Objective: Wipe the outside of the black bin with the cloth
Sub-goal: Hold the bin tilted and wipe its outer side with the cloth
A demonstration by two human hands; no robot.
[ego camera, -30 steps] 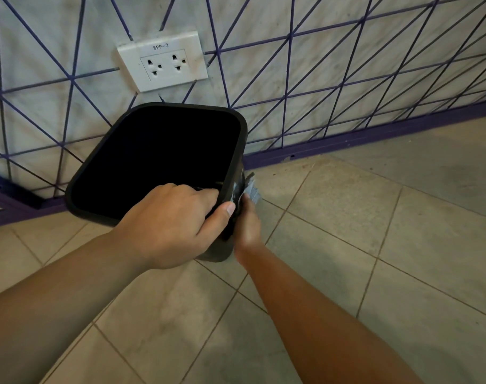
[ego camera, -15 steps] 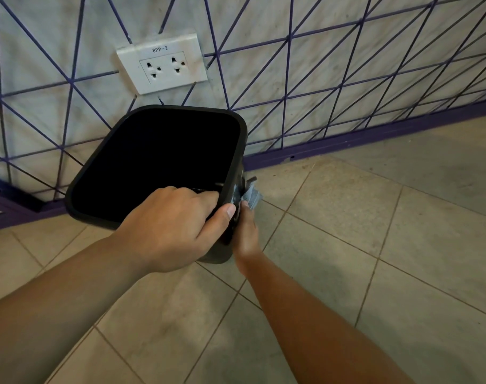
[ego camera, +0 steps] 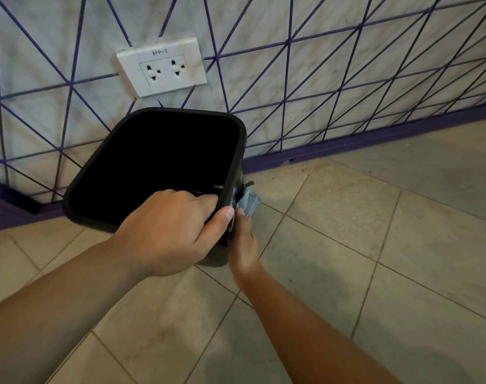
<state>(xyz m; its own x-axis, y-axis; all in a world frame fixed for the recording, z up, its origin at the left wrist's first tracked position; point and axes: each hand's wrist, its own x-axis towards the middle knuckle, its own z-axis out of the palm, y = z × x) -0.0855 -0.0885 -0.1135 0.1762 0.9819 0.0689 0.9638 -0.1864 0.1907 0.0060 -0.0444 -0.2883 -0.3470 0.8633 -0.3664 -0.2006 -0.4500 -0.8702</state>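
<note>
I looked down at a black bin (ego camera: 230, 151) tipped toward me over a tiled floor (ego camera: 347, 273), close to the wall (ego camera: 347, 65). Its inside was so dark that I could not tell whether anything lay in it. The bin was squarish with rounded corners and a thick, smooth rim. My left hand (ego camera: 169, 231) gripped the near rim, fingers curled over the edge into the opening and thumb clamped on the outside. My right hand (ego camera: 243, 242) sat just beside it, low against the bin's right outer wall, holding a small grey-blue cloth (ego camera: 248, 203) against that side; the fingers were mostly hidden, apparently curled round the cloth. A white double socket (ego camera: 162, 67) was on the wall above the bin.
</note>
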